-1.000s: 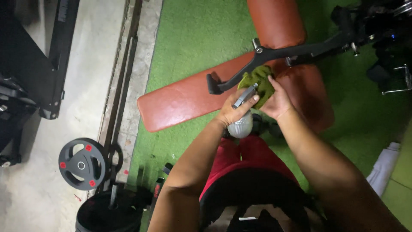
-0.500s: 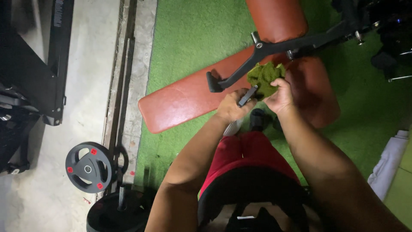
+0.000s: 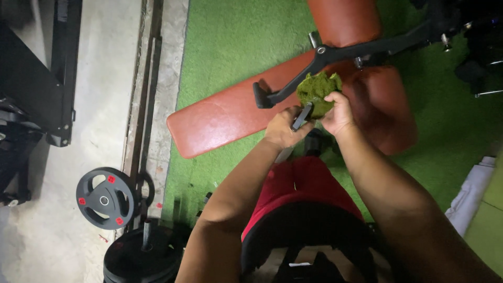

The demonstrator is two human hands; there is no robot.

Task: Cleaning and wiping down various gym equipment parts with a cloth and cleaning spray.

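Left hand (image 3: 283,130) is closed around a spray bottle (image 3: 301,117): dark trigger head sticks up between the fingers, pale body mostly hidden below the hand. Right hand (image 3: 338,114) is closed on a bunched green cloth (image 3: 316,92), held just beside the bottle's nozzle, nearly touching it. Both hands are up in front of the person's red shorts (image 3: 301,183), above the near edge of the brown padded bench (image 3: 230,118).

Bench is in two pads: long flat one running left, rounded one (image 3: 343,21) at top. Black metal frame arm (image 3: 346,55) crosses over them, ending in a black grip (image 3: 260,97) left of the cloth. All of it sits on green turf (image 3: 230,42).

Left of the turf: concrete floor strip (image 3: 99,105), then a black weight plate (image 3: 104,198) with small red square markers around its face, no readable label. Below it a stack of black plates (image 3: 141,259) on a post. Dark machine frame (image 3: 36,78) far left. White folded cloth (image 3: 471,196) at right edge.
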